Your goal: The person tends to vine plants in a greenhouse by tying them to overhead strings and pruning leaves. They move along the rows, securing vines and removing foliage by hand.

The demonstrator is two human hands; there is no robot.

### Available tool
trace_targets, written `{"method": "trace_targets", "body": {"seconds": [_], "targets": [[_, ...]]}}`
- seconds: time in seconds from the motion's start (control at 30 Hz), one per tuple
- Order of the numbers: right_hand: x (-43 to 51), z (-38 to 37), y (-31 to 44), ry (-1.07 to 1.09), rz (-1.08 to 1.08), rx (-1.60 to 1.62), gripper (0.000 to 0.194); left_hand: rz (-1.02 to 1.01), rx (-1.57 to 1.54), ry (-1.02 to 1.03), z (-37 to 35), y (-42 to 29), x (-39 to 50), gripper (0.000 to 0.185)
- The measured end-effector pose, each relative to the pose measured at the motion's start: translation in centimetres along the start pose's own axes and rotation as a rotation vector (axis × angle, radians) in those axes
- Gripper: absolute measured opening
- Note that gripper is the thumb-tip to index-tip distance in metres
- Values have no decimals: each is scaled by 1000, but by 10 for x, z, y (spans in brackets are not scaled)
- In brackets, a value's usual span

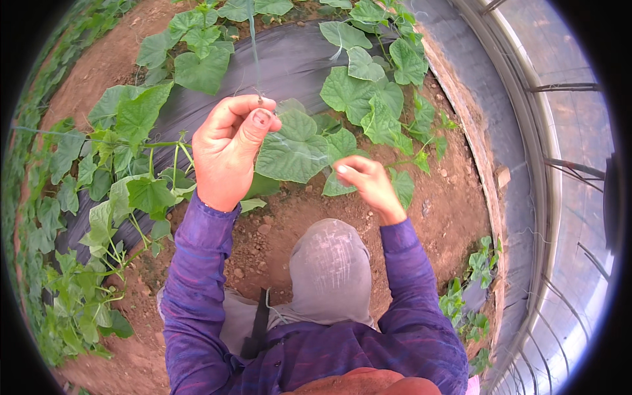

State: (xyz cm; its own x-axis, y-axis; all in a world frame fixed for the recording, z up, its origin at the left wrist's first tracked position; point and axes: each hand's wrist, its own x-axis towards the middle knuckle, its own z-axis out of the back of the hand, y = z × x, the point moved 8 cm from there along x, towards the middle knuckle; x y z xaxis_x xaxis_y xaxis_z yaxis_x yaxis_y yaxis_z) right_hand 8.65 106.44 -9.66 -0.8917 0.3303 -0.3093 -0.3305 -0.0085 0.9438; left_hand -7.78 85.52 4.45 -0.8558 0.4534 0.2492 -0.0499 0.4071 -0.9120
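My left hand point(232, 138) is raised, with thumb and forefinger pinched on a green twine point(254, 44) that stretches up out of the picture. A small dark knot or stem bit shows at its fingertips. Below and to the right is a broad cucumber-like leaf point(294, 148). Across this leaf a pale strand point(308, 155) runs to my right hand point(365, 182), where thumb and forefinger are pressed together in front of smaller leaves. The strand's end is hidden by the fingers.
Leafy vines point(143, 192) grow through black plastic mulch point(291, 59) on both sides. Brown soil point(261, 247) surrounds my bent knee point(331, 261). At the right, a plastic greenhouse wall point(568, 133) with metal ribs curves past a soil edge. Another twine point(49, 132) crosses the left vines.
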Motion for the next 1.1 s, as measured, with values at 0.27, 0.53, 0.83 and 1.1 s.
{"method": "trace_targets", "body": {"seconds": [0.27,0.53,0.83,1.1], "targets": [[-57,218,-116,-693,-168,-776,19,64,10,43,-7,22,0,21],[4,248,-199,-346,-368,-234,45,116,27,46,-17,33,-1,21],[45,172,-116,-187,-300,-552,36,160,52,17,-10,38,-2,20],[94,117,25,-119,2,-344,26,199,74,-6,-7,41,1,18]]}}
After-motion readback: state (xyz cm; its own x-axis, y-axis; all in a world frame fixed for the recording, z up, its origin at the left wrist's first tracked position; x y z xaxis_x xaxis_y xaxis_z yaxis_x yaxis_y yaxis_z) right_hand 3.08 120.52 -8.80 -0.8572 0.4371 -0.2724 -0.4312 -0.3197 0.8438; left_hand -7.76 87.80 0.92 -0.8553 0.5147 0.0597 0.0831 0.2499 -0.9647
